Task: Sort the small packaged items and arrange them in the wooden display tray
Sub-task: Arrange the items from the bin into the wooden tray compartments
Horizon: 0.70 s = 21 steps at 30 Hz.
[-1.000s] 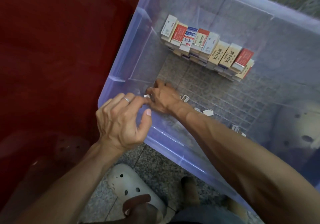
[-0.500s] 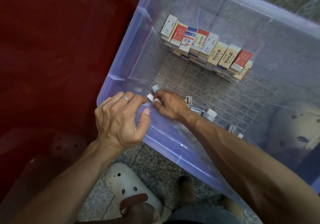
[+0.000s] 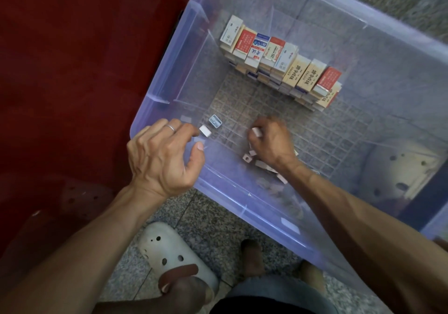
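Right hand (image 3: 269, 141) inside the bin (image 3: 169, 71), pinching a small eraser (image 3: 256, 132); left hand (image 3: 162, 158) loosely curled, holding nothing.

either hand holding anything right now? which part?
Right hand: fingers curl round a small white eraser, only one end showing. Left hand holds no item; it rests at the plastic bin rim.

Right hand (image 3: 271, 141) motion-blurred, hiding small pieces (image 3: 263, 164) beneath it

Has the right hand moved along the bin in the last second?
Yes. The right hand has slid rightward along the bin's near wall, away from the left hand at the corner; it now holds a small white piece.
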### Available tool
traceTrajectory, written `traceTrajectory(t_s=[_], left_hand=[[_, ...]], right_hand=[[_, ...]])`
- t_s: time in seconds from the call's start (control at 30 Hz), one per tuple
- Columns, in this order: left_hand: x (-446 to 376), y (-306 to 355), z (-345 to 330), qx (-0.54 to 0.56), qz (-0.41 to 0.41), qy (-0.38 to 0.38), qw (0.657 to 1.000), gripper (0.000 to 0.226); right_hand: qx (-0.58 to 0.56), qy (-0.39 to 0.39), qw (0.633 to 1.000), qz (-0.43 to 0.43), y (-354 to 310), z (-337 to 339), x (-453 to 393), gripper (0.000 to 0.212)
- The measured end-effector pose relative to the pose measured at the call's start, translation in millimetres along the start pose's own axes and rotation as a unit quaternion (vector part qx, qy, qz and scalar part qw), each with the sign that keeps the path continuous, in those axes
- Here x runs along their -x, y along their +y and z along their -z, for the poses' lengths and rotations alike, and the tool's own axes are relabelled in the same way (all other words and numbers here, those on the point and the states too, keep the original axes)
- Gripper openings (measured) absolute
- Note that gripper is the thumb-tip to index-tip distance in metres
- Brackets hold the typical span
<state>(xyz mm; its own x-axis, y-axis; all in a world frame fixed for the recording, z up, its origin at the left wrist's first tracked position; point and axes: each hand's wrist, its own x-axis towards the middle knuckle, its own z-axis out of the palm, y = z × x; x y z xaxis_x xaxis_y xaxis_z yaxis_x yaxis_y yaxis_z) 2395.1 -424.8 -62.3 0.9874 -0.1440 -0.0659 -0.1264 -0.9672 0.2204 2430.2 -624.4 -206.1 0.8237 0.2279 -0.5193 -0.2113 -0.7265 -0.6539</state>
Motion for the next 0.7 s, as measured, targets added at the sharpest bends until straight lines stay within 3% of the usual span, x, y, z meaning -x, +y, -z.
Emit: traceTrajectory(t_s=[0.07, 0.13, 0.23, 0.33, 0.57, 0.7], left_hand=[[0.4, 0.0, -0.1, 0.002, 0.002, -0.001, 1.0, 0.037], [0.4, -0.1, -0.1, 0.001, 0.003, -0.003, 1.0, 0.036], [0.5, 0.4, 0.1, 0.003, 0.005, -0.004, 1.0, 0.036], [0.3, 0.7, 0.2, 0.001, 0.007, -0.003, 1.0, 0.036], [0.8, 1.0, -0.1, 0.006, 0.005, 0.005, 1.0, 0.033], [0.2, 1.0, 0.1, 0.008, 0.001, 0.012, 1.0, 0.03]], right_hand=[[0.065, -0.01, 0.998, 0.002, 11.6, 6.8, 1.3, 0.027], [0.108, -0.077, 0.991, 0.017, 15.4, 2.2, 5.6, 0.033], [0.115, -0.161, 0.979, 0.04, 12.1, -13.0, 10.8, 0.022], [0.114, -0.204, 0.972, 0.022, 7.0, -11.0, 10.2, 0.027], [-0.05, -0.247, 0.968, 0.007, 7.0, 2.8, 18.7, 0.027], [-0.18, -0.272, 0.943, -0.062, 8.4, 6.6, 22.9, 0.023]])
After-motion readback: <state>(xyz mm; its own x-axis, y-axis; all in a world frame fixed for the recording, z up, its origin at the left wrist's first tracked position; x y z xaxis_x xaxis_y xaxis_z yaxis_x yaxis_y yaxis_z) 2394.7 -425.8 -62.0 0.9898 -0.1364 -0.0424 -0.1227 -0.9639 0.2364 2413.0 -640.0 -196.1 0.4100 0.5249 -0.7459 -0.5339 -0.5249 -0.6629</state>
